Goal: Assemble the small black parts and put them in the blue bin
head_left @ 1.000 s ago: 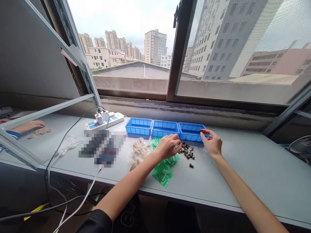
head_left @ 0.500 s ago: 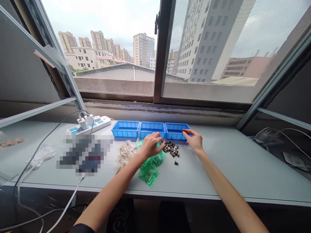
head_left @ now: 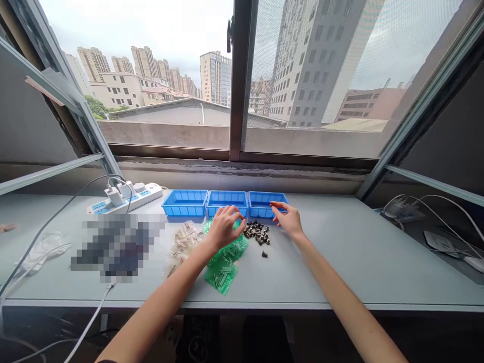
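Note:
My right hand (head_left: 288, 220) is over the front of the right blue bin (head_left: 266, 198), its thumb and forefinger apart and nothing visible between them. My left hand (head_left: 224, 227) hovers above the green plastic bags (head_left: 221, 269), fingers curled toward the thumb; whatever they may hold is hidden. Between the hands lies a pile of small dark metal pieces, perhaps screws (head_left: 257, 232). One single dark piece (head_left: 264, 254) sits apart in front of the pile. Clear bags of pale small parts (head_left: 185, 239) lie left of the green ones, partly behind my left forearm.
A middle blue bin (head_left: 227, 198) and a left blue bin (head_left: 184, 202) complete the row near the window. A white power strip (head_left: 145, 195) with plugs stands at the back left. Cables and a blurred dark item (head_left: 126, 247) lie on the left of the table (head_left: 359, 252).
My right thumb and forefinger have parted over the right bin. My left hand keeps nearly the same pose above the green bags. The whole view has shifted slightly.

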`<state>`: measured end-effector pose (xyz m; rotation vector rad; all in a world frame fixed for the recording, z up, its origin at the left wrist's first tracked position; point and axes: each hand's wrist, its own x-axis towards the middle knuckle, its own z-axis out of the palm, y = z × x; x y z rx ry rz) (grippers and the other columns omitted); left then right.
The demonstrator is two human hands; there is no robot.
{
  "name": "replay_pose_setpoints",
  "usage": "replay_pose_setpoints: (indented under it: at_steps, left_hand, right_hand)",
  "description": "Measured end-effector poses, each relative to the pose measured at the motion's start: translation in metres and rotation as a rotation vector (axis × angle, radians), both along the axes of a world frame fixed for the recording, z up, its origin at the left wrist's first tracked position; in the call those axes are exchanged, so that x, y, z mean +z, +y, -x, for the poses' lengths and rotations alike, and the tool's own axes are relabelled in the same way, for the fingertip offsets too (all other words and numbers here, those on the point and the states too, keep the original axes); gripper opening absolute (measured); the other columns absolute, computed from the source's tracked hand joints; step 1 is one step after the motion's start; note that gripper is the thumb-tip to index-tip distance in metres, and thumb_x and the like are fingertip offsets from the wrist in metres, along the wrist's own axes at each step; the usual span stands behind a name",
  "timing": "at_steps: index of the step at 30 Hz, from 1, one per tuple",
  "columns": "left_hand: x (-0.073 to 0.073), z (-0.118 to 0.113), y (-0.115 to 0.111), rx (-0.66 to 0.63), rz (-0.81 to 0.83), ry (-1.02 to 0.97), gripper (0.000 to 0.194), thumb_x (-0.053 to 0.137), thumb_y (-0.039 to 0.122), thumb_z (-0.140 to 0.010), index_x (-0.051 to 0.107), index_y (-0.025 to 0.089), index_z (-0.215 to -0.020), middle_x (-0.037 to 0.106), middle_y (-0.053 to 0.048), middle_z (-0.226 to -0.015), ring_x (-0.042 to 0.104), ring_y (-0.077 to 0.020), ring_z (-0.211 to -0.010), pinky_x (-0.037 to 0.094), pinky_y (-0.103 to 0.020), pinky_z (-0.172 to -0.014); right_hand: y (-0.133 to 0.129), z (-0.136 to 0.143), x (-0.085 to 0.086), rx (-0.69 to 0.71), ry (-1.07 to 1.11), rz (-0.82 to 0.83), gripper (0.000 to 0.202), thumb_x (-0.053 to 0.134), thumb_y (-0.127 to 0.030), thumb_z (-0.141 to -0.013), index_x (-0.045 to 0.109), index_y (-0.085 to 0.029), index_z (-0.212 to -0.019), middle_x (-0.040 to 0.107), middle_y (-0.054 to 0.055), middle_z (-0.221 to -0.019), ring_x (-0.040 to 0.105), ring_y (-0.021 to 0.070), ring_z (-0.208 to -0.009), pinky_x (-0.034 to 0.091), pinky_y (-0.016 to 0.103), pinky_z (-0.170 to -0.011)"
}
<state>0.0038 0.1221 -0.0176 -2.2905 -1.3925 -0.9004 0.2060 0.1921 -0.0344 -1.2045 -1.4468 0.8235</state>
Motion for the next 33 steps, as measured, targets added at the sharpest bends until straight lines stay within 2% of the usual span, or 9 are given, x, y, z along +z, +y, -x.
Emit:
replay_pose_setpoints:
  at_steps: [3, 6, 9, 13, 15, 19, 21, 26, 33]
  left_hand:
    - [0.000, -0.001, -0.001, -0.001, 0.009, -0.036, 0.016, 0.047, 0.027, -0.086, 0.058, 0.019, -0.077, 0.061, -0.003, -0.088, 0.056, -0.0168, -0.082, 0.042, -0.035, -0.080]
    - [-0.002, -0.001, -0.002, 0.004, 0.027, -0.076, 0.014, 0.048, 0.026, -0.085, 0.058, 0.019, -0.079, 0.061, -0.004, -0.090, 0.058, -0.0174, -0.086, 0.041, -0.037, -0.084]
    - [-0.004, -0.003, -0.003, 0.018, 0.037, -0.109, 0.011, 0.050, 0.025, -0.084, 0.058, 0.019, -0.080, 0.062, -0.004, -0.092, 0.058, -0.0183, -0.090, 0.041, -0.038, -0.087]
    - [-0.003, -0.007, -0.004, 0.015, 0.009, -0.159, 0.011, 0.049, 0.024, -0.084, 0.058, 0.019, -0.080, 0.062, -0.005, -0.095, 0.057, -0.0211, -0.101, 0.040, -0.040, -0.091]
    - [-0.003, -0.010, -0.006, -0.001, -0.002, -0.174, 0.011, 0.049, 0.024, -0.084, 0.058, 0.018, -0.081, 0.062, -0.006, -0.098, 0.054, -0.0227, -0.108, 0.039, -0.041, -0.094]
    - [-0.002, -0.012, -0.008, -0.012, 0.038, -0.196, 0.013, 0.047, 0.024, -0.084, 0.058, 0.018, -0.083, 0.063, -0.006, -0.100, 0.051, -0.0238, -0.115, 0.036, -0.042, -0.101]
    - [-0.003, -0.013, -0.008, 0.007, 0.077, -0.201, 0.015, 0.046, 0.025, -0.084, 0.059, 0.017, -0.084, 0.063, -0.006, -0.103, 0.048, -0.0252, -0.118, 0.034, -0.043, -0.104]
    - [-0.006, -0.014, -0.006, 0.049, 0.173, -0.206, 0.019, 0.044, 0.027, -0.085, 0.060, 0.017, -0.089, 0.060, -0.008, -0.115, 0.044, -0.0267, -0.123, 0.027, -0.048, -0.108]
    - [-0.007, -0.007, 0.000, 0.146, 0.244, -0.250, 0.032, 0.047, 0.028, -0.082, 0.053, 0.017, -0.111, 0.056, -0.010, -0.124, 0.039, -0.0292, -0.126, 0.022, -0.056, -0.108]
  right_hand:
    - [-0.003, -0.002, 0.003, -0.044, 0.004, 0.006, 0.040, 0.059, -0.045, -0.067, 0.067, -0.017, -0.094, 0.068, 0.008, -0.080, 0.061, 0.0174, -0.054, 0.046, 0.026, -0.037]
    - [-0.002, -0.008, 0.006, -0.195, -0.008, -0.015, 0.036, 0.057, -0.040, -0.068, 0.067, -0.017, -0.094, 0.066, 0.011, -0.100, 0.061, 0.0155, -0.052, 0.045, 0.027, -0.039]
    - [0.004, -0.017, 0.005, -0.337, -0.062, -0.041, 0.035, 0.056, -0.035, -0.068, 0.066, -0.017, -0.096, 0.058, 0.013, -0.118, 0.059, 0.0120, -0.048, 0.047, 0.029, -0.048]
    - [0.012, -0.023, -0.002, -0.403, -0.123, 0.003, 0.040, 0.058, -0.034, -0.067, 0.064, -0.018, -0.104, 0.062, 0.012, -0.113, 0.054, 0.0101, -0.041, 0.047, 0.034, -0.062]
    - [0.012, -0.022, -0.004, -0.401, -0.115, 0.052, 0.043, 0.060, -0.034, -0.067, 0.062, -0.018, -0.107, 0.063, 0.012, -0.111, 0.054, 0.0103, -0.040, 0.047, 0.033, -0.061]
    - [0.008, -0.018, -0.002, -0.306, -0.007, 0.249, 0.051, 0.063, -0.032, -0.069, 0.055, -0.019, -0.118, 0.058, 0.011, -0.121, 0.062, 0.0135, -0.051, 0.040, 0.023, -0.038]
    - [0.006, -0.015, 0.001, -0.256, 0.072, 0.326, 0.053, 0.062, -0.030, -0.072, 0.050, -0.019, -0.122, 0.058, 0.010, -0.121, 0.065, 0.0137, -0.057, 0.038, 0.020, -0.033]
    - [0.006, -0.013, 0.007, -0.193, 0.215, 0.394, 0.049, 0.060, -0.022, -0.076, 0.045, -0.020, -0.123, 0.059, 0.008, -0.118, 0.066, 0.0103, -0.060, 0.044, 0.014, -0.036]
    - [0.011, -0.013, 0.005, -0.174, 0.285, 0.420, 0.049, 0.059, -0.021, -0.077, 0.045, -0.023, -0.124, 0.058, 0.006, -0.120, 0.067, 0.0095, -0.060, 0.045, 0.013, -0.036]
